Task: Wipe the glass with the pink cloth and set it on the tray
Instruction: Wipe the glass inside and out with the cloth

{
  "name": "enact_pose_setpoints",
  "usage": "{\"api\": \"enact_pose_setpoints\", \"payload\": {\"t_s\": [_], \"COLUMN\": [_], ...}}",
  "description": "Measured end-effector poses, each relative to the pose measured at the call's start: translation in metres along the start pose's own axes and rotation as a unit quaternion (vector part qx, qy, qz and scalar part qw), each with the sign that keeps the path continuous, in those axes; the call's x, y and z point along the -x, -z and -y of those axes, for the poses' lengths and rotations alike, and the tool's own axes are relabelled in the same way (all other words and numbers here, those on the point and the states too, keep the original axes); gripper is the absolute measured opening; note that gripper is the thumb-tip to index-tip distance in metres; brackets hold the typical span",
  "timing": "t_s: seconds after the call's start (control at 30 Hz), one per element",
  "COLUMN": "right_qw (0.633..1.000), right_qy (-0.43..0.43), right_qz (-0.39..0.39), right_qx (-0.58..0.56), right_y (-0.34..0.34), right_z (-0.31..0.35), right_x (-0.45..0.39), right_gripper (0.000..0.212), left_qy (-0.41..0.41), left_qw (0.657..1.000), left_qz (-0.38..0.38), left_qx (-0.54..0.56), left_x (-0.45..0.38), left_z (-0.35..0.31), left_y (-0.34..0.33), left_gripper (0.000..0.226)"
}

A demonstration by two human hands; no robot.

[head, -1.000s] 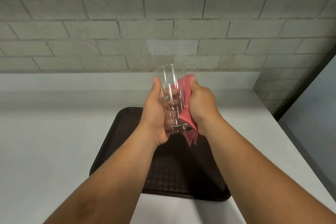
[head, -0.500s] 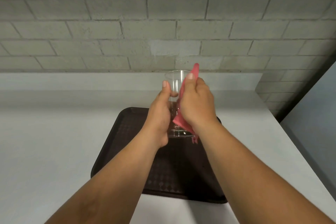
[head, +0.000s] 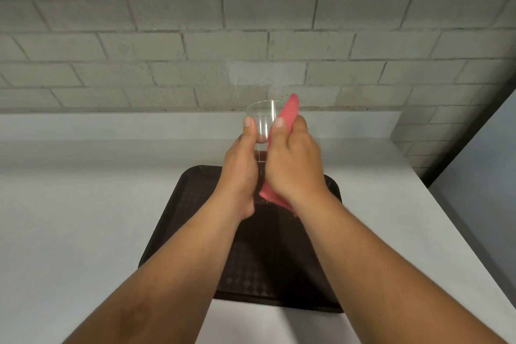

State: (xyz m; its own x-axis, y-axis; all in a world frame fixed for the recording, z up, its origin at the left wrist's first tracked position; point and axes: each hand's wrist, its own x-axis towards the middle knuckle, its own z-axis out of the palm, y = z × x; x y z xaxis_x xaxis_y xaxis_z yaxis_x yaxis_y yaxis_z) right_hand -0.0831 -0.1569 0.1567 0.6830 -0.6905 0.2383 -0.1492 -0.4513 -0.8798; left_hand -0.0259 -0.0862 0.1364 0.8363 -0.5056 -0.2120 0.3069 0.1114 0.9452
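Both hands clasp the upright glass, my left hand gripping it, my right hand pressing the cloth on; tray lies straight below.

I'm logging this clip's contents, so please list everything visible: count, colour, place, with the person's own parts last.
glass: one, clear, held upright in the air above the tray's far end
pink cloth: one, pink, pressed against the glass's right side, with an end hanging below the right hand
tray: one, dark brown, on the counter under the hands
counter: one, white, running to the wall
wall: one, grey brick, behind the counter
left hand: one, grips the glass from the left
right hand: one, grips the cloth against the glass
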Motion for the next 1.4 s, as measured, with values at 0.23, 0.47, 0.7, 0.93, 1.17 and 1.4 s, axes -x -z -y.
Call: {"api": "enact_pose_setpoints", "payload": {"t_s": [0.23, 0.47, 0.7, 0.93, 1.17, 1.4], "right_qw": [0.947, 0.992, 0.999, 0.995, 0.985, 0.997], "right_qy": [-0.206, -0.084, -0.012, 0.022, -0.115, -0.033], "right_qz": [0.073, -0.016, 0.048, 0.053, 0.046, 0.064], "right_qx": [-0.236, -0.096, 0.016, 0.081, -0.122, -0.022], "right_y": [0.01, -0.002, -0.001, -0.001, 0.017, -0.004], "right_z": [-0.021, -0.024, -0.021, -0.001, 0.001, -0.015], "right_x": [-0.008, 0.011, 0.022, 0.018, -0.017, 0.031], "right_gripper": [0.061, 0.058, 0.058, 0.069, 0.068, 0.059], "left_qy": [0.03, -0.005, 0.042, 0.056, 0.002, 0.014], "left_qw": [0.998, 0.995, 0.999, 0.993, 0.993, 0.999], "left_qz": [0.007, -0.062, -0.02, 0.067, 0.063, -0.02], "left_qx": [0.057, -0.076, 0.003, 0.08, 0.101, 0.03], "left_x": [-0.002, -0.004, -0.005, -0.006, -0.005, -0.012], "left_z": [-0.002, 0.005, 0.004, 0.008, 0.014, 0.009], "left_y": [0.002, -0.004, -0.009, 0.001, 0.001, 0.002], "left_gripper": [0.078, 0.068, 0.083, 0.077, 0.071, 0.073]}}
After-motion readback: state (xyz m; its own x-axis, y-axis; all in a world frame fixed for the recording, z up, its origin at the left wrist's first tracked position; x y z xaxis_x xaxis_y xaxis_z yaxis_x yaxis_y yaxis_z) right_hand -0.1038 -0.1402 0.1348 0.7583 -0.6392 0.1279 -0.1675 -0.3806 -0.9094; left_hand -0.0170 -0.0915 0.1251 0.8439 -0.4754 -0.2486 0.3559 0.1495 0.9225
